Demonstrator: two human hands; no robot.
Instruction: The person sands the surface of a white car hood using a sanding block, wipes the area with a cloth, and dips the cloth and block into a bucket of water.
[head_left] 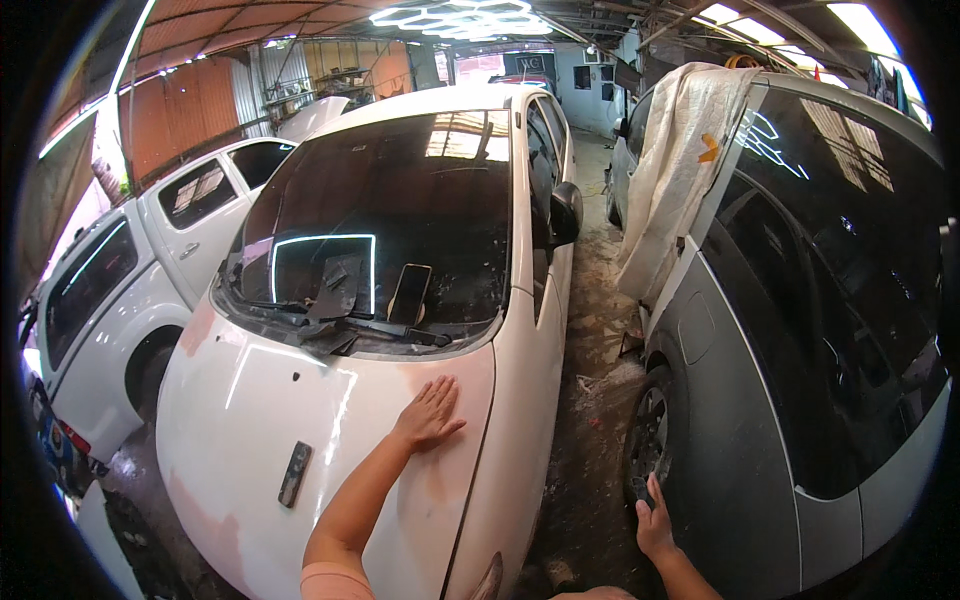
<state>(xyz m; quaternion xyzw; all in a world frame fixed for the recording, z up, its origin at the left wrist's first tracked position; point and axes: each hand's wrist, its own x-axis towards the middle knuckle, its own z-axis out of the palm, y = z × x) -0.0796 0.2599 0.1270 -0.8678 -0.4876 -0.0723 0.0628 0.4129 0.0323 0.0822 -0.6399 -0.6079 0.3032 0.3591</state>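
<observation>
My left hand [430,414] lies flat on the white car hood [385,480], fingers stretched, over a pinkish patch near the windshield's lower right corner. To the left of my forearm, a dark, narrow sanding block [295,473] rests on the hood, apart from both hands. My right hand [655,524] is off the hood, low beside the grey vehicle's wheel. Its fingers are closed around a small dark grey piece [640,488] whose kind I cannot make out. A phone [410,293] leans on the windshield base, beside dark crumpled sheets [335,290].
A grey vehicle [730,440] with dark windows stands close on the right, partly draped by a pale cover [675,160]. The worn floor [592,350] runs between the cars. A white pickup [150,260] is on the left. The white car's side mirror [566,213] sticks out.
</observation>
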